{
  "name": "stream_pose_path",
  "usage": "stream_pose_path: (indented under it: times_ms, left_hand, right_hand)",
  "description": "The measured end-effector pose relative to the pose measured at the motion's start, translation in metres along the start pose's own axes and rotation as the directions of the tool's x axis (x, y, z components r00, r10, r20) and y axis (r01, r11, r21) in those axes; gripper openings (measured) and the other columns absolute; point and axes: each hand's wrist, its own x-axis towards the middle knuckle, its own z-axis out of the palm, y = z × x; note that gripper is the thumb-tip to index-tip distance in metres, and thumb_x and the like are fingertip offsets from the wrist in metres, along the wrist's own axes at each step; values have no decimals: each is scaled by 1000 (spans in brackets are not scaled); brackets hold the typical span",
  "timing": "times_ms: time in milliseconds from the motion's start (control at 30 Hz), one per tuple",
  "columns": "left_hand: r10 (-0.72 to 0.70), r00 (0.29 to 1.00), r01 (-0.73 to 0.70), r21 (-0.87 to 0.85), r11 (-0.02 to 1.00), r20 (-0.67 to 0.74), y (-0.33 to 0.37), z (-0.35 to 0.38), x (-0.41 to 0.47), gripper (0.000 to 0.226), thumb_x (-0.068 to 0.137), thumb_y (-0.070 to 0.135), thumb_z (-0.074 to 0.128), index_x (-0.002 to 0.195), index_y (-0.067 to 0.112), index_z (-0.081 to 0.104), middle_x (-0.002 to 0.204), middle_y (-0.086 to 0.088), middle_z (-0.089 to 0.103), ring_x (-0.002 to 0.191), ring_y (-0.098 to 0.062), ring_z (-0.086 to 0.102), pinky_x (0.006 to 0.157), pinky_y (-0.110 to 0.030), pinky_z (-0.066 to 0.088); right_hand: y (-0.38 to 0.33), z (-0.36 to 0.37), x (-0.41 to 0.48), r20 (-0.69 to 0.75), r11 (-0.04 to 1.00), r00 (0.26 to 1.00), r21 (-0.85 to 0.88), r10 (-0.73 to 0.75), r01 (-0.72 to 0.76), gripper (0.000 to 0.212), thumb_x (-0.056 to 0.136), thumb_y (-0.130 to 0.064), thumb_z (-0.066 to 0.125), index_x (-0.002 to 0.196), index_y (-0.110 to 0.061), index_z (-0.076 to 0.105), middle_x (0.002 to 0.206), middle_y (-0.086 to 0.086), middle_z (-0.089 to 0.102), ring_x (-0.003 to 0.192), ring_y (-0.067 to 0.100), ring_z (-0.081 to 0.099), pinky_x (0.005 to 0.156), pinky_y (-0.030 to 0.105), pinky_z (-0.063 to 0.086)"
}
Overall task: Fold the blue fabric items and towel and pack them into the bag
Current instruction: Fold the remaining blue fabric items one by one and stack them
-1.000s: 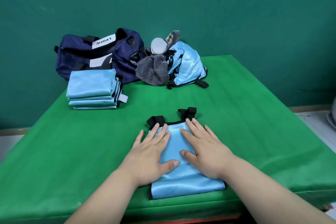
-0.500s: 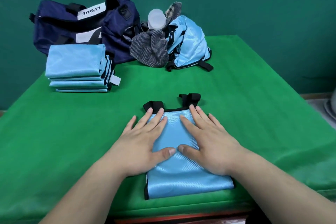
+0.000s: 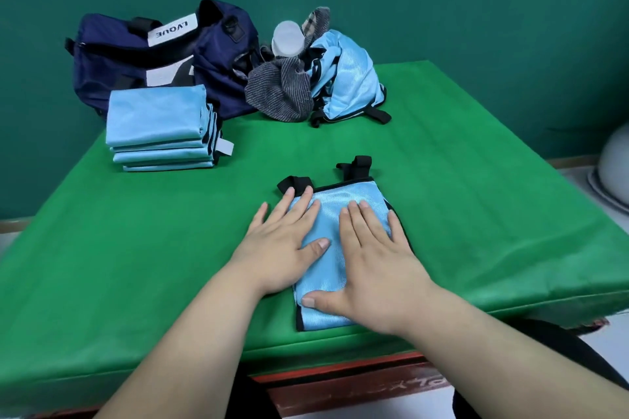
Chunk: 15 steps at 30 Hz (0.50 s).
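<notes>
I have both hands flat on the folded blue fabric item (image 3: 343, 196) near the front edge of the green table (image 3: 136, 231), fingers straight and pressing, gripping nothing. Half a second ago my thumbs nearly met at the middle of the cloth. Now the left hand (image 3: 282, 241) has slid out to the item's left edge, with its outer fingers on the green cover, and the right hand (image 3: 374, 265) has moved to the right side, its thumb stretched back toward the near left corner. The hands are now apart, with a strip of blue showing between them. I read this as a smoothing stroke that flattens the fold, so this piece looks about ready to lift. Its black straps (image 3: 294, 182) stick out at the far edge, just past my fingertips. To the far left sits the stack of folded blue items (image 3: 156, 112), just in front of the navy duffel bag (image 3: 112, 61). To the right of the bag lie the striped grey towel (image 3: 279, 92) and a crumpled blue item (image 3: 350, 78), touching each other and not yet folded, with a pale round container (image 3: 287, 39) behind them. I judge folding to be well along. Nothing I can see has gone into the bag yet.
</notes>
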Motion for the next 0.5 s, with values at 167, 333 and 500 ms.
stream_pose_path:
  times_ms: [167,333,500]
  left_hand:
    - [1,1000,-1,4,1000,-18,0,0,-1,71,99,63,24,158,33,-3,158,22,-25,147,-4,-24,122,-46,-7]
    - [9,1000,-8,11,1000,-27,0,1,-1,78,92,70,17,158,32,-3,158,21,-25,147,-5,-24,123,-46,-6]
    - [15,1000,-15,21,1000,-26,0,1,-2,76,96,69,18,158,31,-4,159,19,-27,147,-7,-26,123,-47,-6]
  right_hand:
    - [-1,6,-16,13,999,1000,-36,-14,14,137,53,-95,-14,157,-6,-8,166,13,-12,151,24,-21,119,58,-14]
    - [9,-5,-12,72,996,995,-42,-70,73,122,69,-93,-8,158,-11,-5,166,10,-10,152,20,-17,121,53,-13]
    - [46,-15,28,-9,991,1000,134,-6,7,86,96,-67,27,160,-14,3,167,2,-5,153,12,-9,124,47,-2]
